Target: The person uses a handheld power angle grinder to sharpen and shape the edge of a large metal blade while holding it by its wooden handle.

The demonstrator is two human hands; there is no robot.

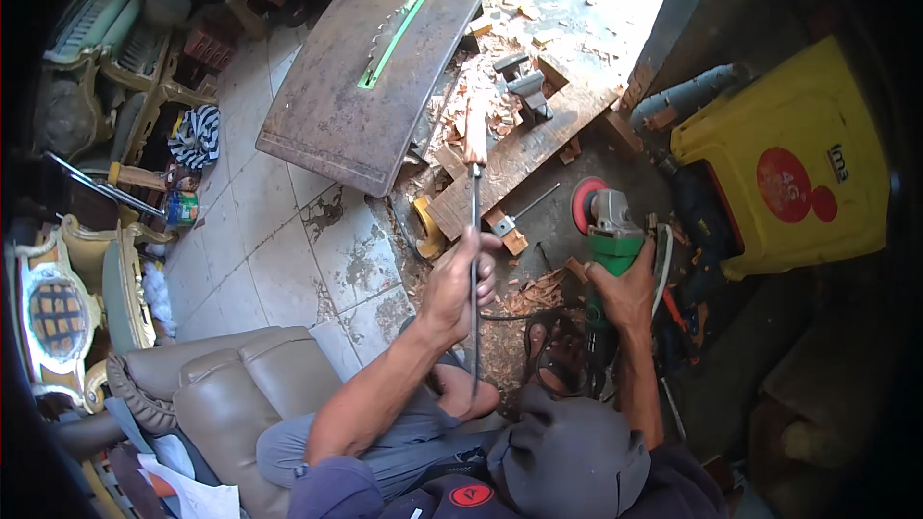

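Note:
My left hand point(460, 284) is closed around the long metal shaft of a chisel point(475, 139), whose wooden handle points away from me. The shaft runs back past my wrist toward my lap; its near end is too indistinct to make out. In my right hand point(627, 288) is a green angle grinder point(617, 245) with a grey head, held by its body. Its red disc point(585, 204) faces left, toward the chisel but apart from it. A dark cord runs near my feet, below the grinder.
Ahead lies a wooden plank point(529, 168) with a metal vise point(527, 86), among wood shavings point(481, 86). A saw table point(336, 58) with a blade in a green slot stands at the far left. A yellow plastic stool point(798, 173) is at right, a brown cushioned seat point(240, 394) at left.

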